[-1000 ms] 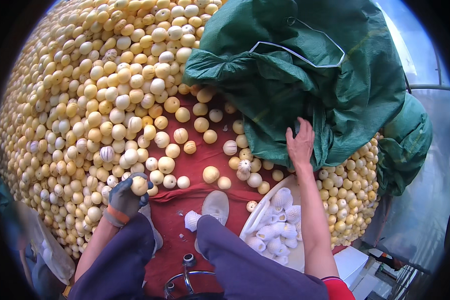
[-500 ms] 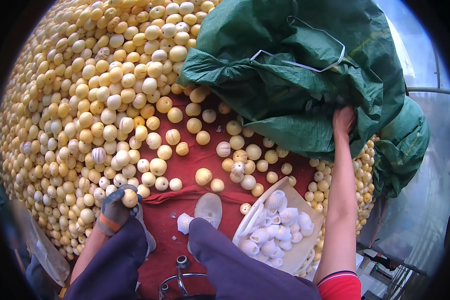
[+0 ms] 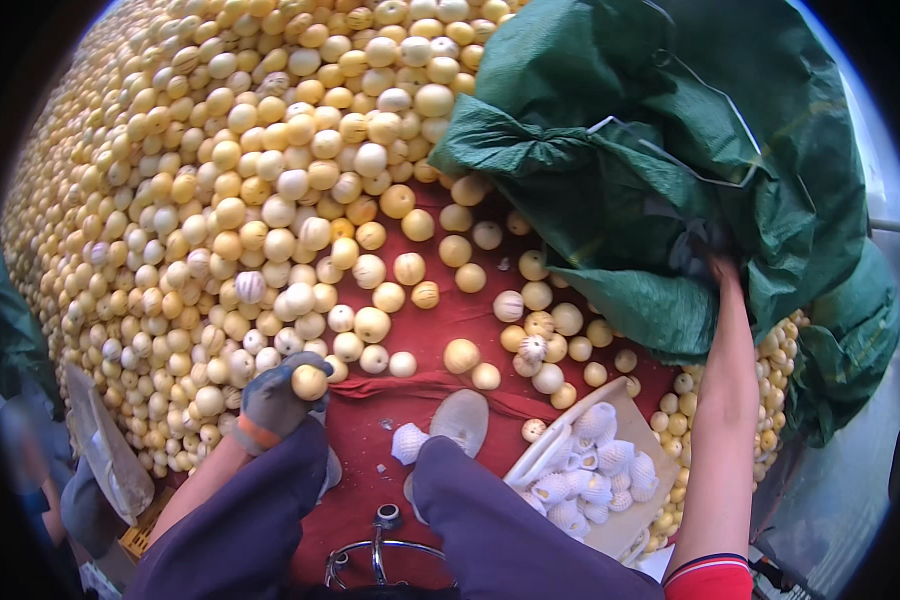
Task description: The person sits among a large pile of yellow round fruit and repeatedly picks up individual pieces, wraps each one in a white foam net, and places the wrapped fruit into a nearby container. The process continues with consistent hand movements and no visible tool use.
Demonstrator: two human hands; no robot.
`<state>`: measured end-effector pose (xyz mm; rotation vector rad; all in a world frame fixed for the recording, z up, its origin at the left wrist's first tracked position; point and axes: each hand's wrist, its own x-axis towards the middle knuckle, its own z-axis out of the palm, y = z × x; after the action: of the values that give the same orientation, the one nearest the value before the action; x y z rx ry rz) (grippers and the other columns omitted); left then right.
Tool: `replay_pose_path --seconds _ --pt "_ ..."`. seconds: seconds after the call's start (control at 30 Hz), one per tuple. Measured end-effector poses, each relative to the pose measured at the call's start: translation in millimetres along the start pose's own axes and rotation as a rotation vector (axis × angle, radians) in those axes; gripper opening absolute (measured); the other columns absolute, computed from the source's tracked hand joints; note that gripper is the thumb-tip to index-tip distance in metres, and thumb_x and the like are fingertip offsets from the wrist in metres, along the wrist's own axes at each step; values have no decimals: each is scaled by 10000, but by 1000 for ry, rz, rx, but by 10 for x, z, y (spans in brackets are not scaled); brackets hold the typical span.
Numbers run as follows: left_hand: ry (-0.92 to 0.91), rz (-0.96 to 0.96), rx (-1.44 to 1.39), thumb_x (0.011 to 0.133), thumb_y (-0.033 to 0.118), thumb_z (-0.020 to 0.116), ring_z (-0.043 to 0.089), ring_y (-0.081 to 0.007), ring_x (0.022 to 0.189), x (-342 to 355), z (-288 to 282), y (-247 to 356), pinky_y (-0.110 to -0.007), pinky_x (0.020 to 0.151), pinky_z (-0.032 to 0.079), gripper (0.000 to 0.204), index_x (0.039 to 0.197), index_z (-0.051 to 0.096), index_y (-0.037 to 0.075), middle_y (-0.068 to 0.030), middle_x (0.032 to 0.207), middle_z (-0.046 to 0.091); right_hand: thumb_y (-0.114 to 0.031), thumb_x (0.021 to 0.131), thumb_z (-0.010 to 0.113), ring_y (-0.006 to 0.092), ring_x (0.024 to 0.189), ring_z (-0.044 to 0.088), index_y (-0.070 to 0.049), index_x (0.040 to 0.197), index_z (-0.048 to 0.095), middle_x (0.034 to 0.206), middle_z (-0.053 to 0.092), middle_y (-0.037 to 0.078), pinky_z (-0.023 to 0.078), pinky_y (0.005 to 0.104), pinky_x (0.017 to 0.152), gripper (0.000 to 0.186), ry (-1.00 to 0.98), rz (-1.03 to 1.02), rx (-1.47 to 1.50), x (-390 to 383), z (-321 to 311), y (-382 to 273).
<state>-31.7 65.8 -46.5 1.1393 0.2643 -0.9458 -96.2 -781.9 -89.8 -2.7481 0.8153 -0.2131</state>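
My left hand (image 3: 273, 408), in a grey glove with an orange cuff, is closed round a pale yellow round fruit (image 3: 309, 382) beside my knee. A bare right arm leads to my right hand (image 3: 715, 258), which is inside the opening of a large green woven sack (image 3: 650, 310); its fingers are hidden among the dark folds, near something pale that I cannot make out. Below the sack, a tilted off-white container (image 3: 647, 418) holds several fruits in white foam nets (image 3: 615, 457). Loose fruits lie on the red cloth (image 3: 420, 330) between my hands.
A big pile of yellow fruit (image 3: 170, 200) covers the left and back. A chrome stool base (image 3: 375, 545) is between my legs. Another person (image 3: 35, 490) sits at the far left. A second green sack (image 3: 850, 350) and more fruit lie at the right.
My right hand has reached further right and deeper into the green sack, its fingers going out of sight. My left hand still holds the fruit; the view has shifted somewhat.
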Motion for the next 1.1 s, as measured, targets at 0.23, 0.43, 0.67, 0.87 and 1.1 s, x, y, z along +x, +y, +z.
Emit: replay_pose_path --seconds 0.23,0.43,0.67,0.87,1.1 --pt "-206 -74 -218 895 440 624 614 -222 1013 342 464 137 -358 865 506 582 1323 575 50 -104 1209 643 -118 824 631 474 1112 635 -14 1263 616 1151 690 284 510 480 920 451 146 52 -209 -545 -426 24" --pt "-118 -33 -214 846 387 652 636 -241 989 -22 234 390 -363 836 534 600 1328 560 42 -120 1191 637 -29 775 717 477 1208 581 -59 1219 631 1345 571 253 523 492 983 453 220 -233 -149 -1428 -407 -2032" --pt "-179 39 -269 897 368 622 645 -234 900 -193 362 761 -358 772 523 499 1275 586 43 -137 1139 665 -50 768 701 489 1113 619 -29 1093 652 1277 584 276 526 502 955 329 246 -382 158 -2388 -709 -3131" --pt "-72 296 -138 892 371 579 614 -167 661 -804 -242 1073 -266 544 489 367 1056 640 49 -82 870 662 -44 727 748 487 1137 604 -41 1104 636 1282 568 266 512 507 971 394 231 -376 258 -2742 -1125 -3610" --pt "361 398 -348 926 360 575 630 -217 672 -2781 -1112 646 -315 637 547 319 1009 647 60 -88 872 679 -76 819 684 489 1267 540 7 1083 612 1322 567 284 412 580 1087 287 397 -567 248 -2713 -2212 -3877"
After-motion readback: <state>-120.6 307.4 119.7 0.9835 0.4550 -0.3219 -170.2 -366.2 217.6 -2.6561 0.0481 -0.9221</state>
